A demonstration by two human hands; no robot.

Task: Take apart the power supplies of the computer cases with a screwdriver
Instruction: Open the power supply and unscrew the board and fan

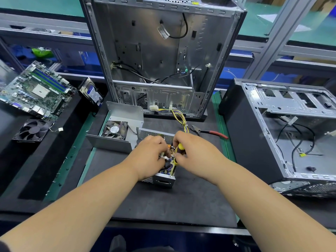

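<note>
Both forearms reach in from the near edge, and the hands meet over the opened power supply (160, 177) sitting in the middle of the dark worktop (163, 200). The right hand (192, 148) has its fingers curled round the yellow-and-black handle of a screwdriver (180, 151), the tool pointing down into the unit. The left hand (151, 151) is bent over the circuit board, fingertips down among the parts; whether those fingers pinch anything, I cannot tell. Yellow wires (181, 119) run from the power supply away towards the back. Just left of it lies the removed metal cover (125, 115) with a small fan (115, 130) inside. To the right, red-handled cutters (211, 132) rest on the worktop. Further left, a loose black fan (32, 130), a green circuit board (36, 90) and a hard drive (91, 93) tilted on its edge. On the right a computer case (283, 135) lies on its side, open, with black cables inside. At the back an upright computer case (154, 51) stands stripped, open side facing us.
</note>
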